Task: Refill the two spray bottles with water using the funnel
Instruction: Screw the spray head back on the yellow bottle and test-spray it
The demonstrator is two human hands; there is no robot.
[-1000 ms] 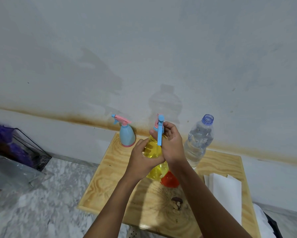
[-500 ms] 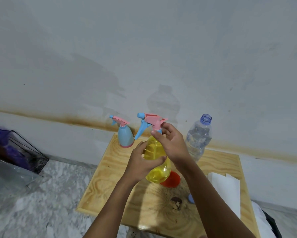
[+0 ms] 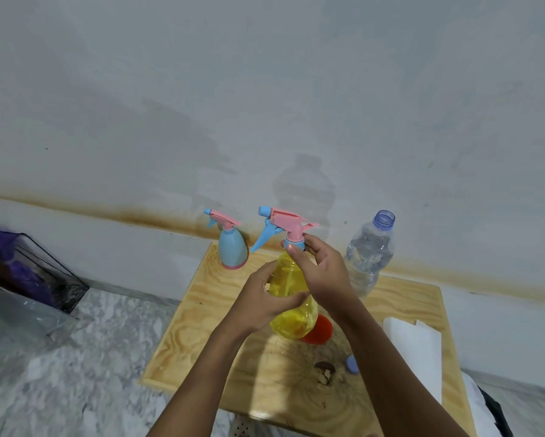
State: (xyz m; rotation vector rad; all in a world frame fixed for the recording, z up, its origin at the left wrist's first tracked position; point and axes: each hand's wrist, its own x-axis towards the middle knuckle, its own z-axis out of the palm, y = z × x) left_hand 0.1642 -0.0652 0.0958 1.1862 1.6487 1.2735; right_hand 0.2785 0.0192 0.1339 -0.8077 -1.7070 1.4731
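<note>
Left hand [image 3: 265,301] clasps yellow spray bottle [image 3: 291,320] over table [image 3: 202,310] centre; right hand [image 3: 324,272] pinches its blue collar [image 3: 298,244]. Risk: twisting against a weak left hold spins bottle, toppling it onto red funnel [image 3: 321,332].

Both bare forearms rise from the lower edge and converge near the middle, the left one slanting rightward, the right one leftward. The left hand [image 3: 265,302] grips the bottle [image 3: 293,321] from its left side, the thumb laid across the front and pointing right, the fingers curled round the back (mostly hidden). The right hand [image 3: 326,272] sits higher with its wrist bent, and its thumb and fingertips [image 3: 298,257] pinch the bottle at the neck. The right palm hangs just above the left thumb.
</note>
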